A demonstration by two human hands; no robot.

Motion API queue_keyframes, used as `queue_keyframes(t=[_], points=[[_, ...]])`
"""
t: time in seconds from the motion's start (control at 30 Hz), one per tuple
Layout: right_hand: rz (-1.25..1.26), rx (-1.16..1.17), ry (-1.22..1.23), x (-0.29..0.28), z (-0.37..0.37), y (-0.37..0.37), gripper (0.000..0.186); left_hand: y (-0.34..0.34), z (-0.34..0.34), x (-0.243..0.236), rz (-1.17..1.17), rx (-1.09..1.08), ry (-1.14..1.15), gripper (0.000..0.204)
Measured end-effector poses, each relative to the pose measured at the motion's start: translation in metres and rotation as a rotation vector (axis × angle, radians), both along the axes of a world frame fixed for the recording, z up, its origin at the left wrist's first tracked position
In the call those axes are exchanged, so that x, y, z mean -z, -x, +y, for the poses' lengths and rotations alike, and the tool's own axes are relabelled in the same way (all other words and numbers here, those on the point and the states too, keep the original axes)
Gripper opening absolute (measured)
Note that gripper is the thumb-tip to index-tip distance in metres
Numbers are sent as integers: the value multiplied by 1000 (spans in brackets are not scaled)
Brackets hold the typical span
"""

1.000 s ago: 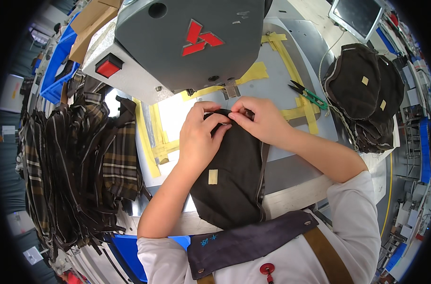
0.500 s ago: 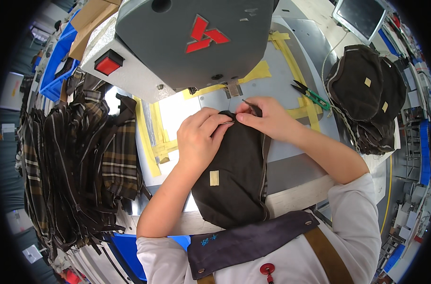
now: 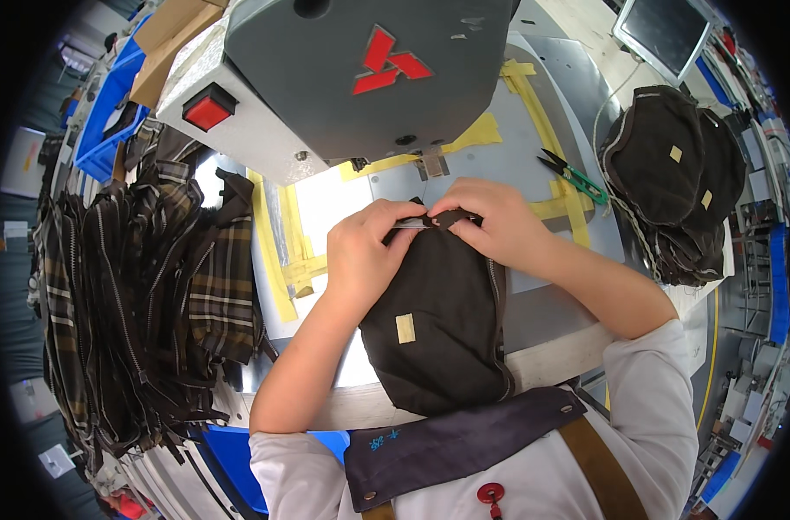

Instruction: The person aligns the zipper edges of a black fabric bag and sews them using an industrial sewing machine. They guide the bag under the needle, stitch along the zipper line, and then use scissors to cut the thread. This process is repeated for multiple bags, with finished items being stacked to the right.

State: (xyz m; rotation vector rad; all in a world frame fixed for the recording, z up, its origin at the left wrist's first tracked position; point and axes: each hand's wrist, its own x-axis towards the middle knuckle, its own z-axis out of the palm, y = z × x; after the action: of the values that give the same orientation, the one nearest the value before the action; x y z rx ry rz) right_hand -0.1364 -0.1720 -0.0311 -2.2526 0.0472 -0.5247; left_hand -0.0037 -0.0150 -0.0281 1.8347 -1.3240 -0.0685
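A dark brown fabric piece (image 3: 438, 303), with a zipper along its right edge and a small pale yellow tape patch (image 3: 404, 328), hangs toward me over the table's near edge. My left hand (image 3: 362, 250) pinches its top edge from the left, fingers closed. My right hand (image 3: 499, 227) is closed beside it, pinching a short dark strap end (image 3: 456, 218) against the same edge. The fingertips of both hands almost meet. Just beyond them sits the metal clamp foot (image 3: 431, 165) of a grey sewing machine (image 3: 369, 82).
At left hangs a thick stack of plaid-lined zippered pieces (image 3: 117, 295). Green-handled thread snips (image 3: 577, 178) lie to the right, beside a pile of dark fabric pieces (image 3: 664, 165). Yellow tape (image 3: 547, 121) borders the work plate. A screen (image 3: 664, 35) stands at far right.
The fabric piece has shifted slightly right and its zipper edge has turned. My right hand has turned its strap end in toward the left fingertips; my left hand keeps its pinch.
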Motion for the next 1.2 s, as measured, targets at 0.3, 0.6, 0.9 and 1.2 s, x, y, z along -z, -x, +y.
queue_keyframes(t=[0.3,0.6,0.9,1.2], points=[[185,80,-667,0,0,-7,21,-2,-4,3,-89,127,76,15],[289,146,-529,0,-3,-9,31,-3,-4,0,303,131,-29,12],[400,50,-517,-10,-5,-6,17,-2,-2,-3,479,40,-152,14],[54,180,-303,2,6,1,15,-9,-1,2,352,12,-82,13]])
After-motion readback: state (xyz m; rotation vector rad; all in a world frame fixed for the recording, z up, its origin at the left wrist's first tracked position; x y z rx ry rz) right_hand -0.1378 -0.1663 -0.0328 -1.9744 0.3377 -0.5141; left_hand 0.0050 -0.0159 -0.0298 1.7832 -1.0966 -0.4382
